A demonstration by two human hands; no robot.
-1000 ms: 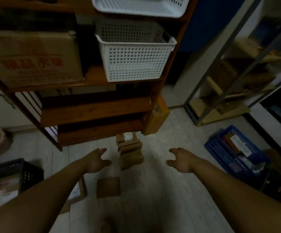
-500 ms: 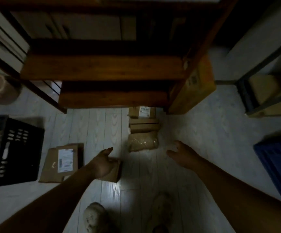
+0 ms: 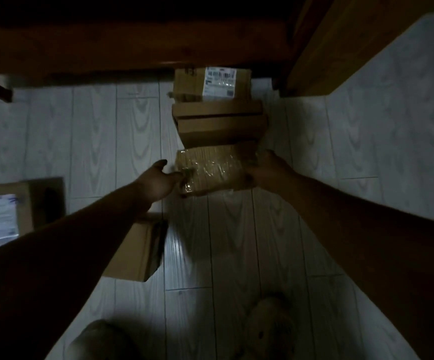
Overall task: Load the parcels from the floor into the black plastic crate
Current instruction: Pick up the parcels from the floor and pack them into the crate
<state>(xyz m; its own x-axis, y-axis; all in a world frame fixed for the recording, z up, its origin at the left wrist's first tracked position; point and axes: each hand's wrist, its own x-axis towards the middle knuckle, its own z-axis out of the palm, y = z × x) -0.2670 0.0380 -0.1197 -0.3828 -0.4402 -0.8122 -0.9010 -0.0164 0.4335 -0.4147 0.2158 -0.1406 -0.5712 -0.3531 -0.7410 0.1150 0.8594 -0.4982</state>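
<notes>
The left hand (image 3: 158, 181) is spread, thumb raised, its fingertips at the left end of a brown parcel wrapped in shiny clear tape (image 3: 210, 170). Blur hides whether they touch it. The right hand (image 3: 270, 170) clasps the parcel's right end, thumb on top. The parcel lies on the pale wood-grain floor (image 3: 314, 152) between the two hands.

Touching the parcel at 12 o'clock is a plain flat cardboard box (image 3: 219, 120), and just beyond that a cardboard box with a white barcode label (image 3: 212, 83), half under the dark wooden shelf (image 3: 132, 48). At 7 o'clock a small plain cardboard box (image 3: 140, 250) sits partly under the left forearm. At 9 o'clock, well apart, lies a flat cardboard parcel with a white label (image 3: 3, 216). At 6 o'clock are two light shoes (image 3: 270, 326).
</notes>
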